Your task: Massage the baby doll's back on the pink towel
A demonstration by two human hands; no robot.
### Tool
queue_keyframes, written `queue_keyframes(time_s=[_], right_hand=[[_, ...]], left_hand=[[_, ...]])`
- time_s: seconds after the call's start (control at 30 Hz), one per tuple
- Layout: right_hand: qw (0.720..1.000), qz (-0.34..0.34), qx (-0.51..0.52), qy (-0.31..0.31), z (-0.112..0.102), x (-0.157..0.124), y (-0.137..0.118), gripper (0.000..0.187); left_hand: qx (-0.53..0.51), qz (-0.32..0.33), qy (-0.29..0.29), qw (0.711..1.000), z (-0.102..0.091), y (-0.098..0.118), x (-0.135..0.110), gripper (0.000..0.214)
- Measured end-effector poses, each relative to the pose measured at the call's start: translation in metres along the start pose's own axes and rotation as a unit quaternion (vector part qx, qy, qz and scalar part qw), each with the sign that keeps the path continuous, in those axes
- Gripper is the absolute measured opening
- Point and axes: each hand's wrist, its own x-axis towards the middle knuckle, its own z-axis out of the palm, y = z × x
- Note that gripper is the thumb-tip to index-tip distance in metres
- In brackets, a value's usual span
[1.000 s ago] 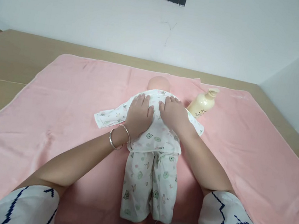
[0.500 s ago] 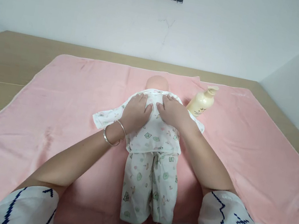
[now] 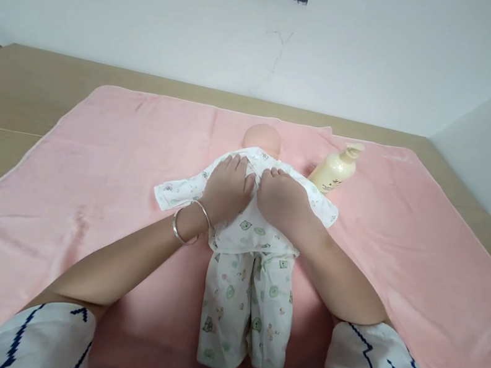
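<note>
A baby doll (image 3: 262, 140) lies face down on a pink towel (image 3: 103, 160), dressed in a white printed top and trousers (image 3: 247, 310). Both palms rest flat on the doll's back. My left hand (image 3: 226, 188), with a silver bangle at the wrist, lies on the left side of the back, fingers stretched toward the head. My right hand (image 3: 281, 199) lies beside it on the right side, fingers together and extended. The thumbs nearly touch along the middle of the back. Neither hand grips anything.
A cream pump bottle (image 3: 335, 169) lies on the towel just right of the doll's shoulder. The towel covers a wooden table (image 3: 11, 88) that meets a white wall at the back. The doll's feet reach the table's near edge.
Both hands slid a little on the doll's back, first up toward the shoulders, then slightly back down and closer together. The doll and the bottle stayed in place.
</note>
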Motion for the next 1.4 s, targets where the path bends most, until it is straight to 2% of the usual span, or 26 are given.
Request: queue_keyframes(time_s=[0.1,0.2,0.33,0.43,0.53,0.7,0.83,1.0,1.13,1.27,1.4], right_hand=[[0.998,0.026,0.054,0.004,0.001,0.014,0.016,0.033],[0.994,0.047,0.09,0.031,0.008,0.028,0.026,0.04],[0.998,0.038,0.021,0.05,0.012,0.019,0.015,0.043],[0.999,0.031,-0.012,0.033,0.007,0.001,0.0,0.038],[1.0,0.023,-0.013,0.016,0.001,-0.008,-0.005,0.037],[0.999,0.032,0.007,0.005,0.0,0.009,0.014,0.038],[0.999,0.037,0.004,0.028,0.006,0.021,0.022,0.041],[0.999,0.041,-0.018,0.008,0.002,0.006,0.008,0.028],[0.998,0.061,0.015,-0.005,-0.006,-0.006,0.001,0.031],[0.998,0.047,0.039,0.0,-0.002,0.002,0.008,0.038],[0.994,0.041,0.103,0.01,0.007,0.021,0.022,0.049]], left_hand=[[0.023,0.003,0.002,1.0,-0.006,0.02,-0.016,0.048],[0.028,0.013,-0.008,0.999,-0.01,0.032,-0.024,0.047],[0.01,0.015,-0.012,1.0,-0.01,0.016,-0.009,0.045],[-0.008,-0.009,-0.035,0.999,-0.006,-0.004,0.008,0.043],[-0.01,-0.028,-0.036,0.999,-0.003,-0.011,0.013,0.043],[0.033,-0.015,0.007,0.999,-0.008,0.013,-0.008,0.046],[0.06,0.001,0.001,0.998,-0.013,0.03,-0.022,0.047],[0.055,0.0,0.005,0.998,-0.012,0.016,-0.011,0.043],[0.038,-0.024,-0.009,0.999,-0.009,0.003,0.0,0.04],[0.038,-0.028,0.001,0.999,-0.007,0.014,-0.01,0.049],[0.039,-0.006,0.013,0.999,-0.007,0.033,-0.025,0.049]])
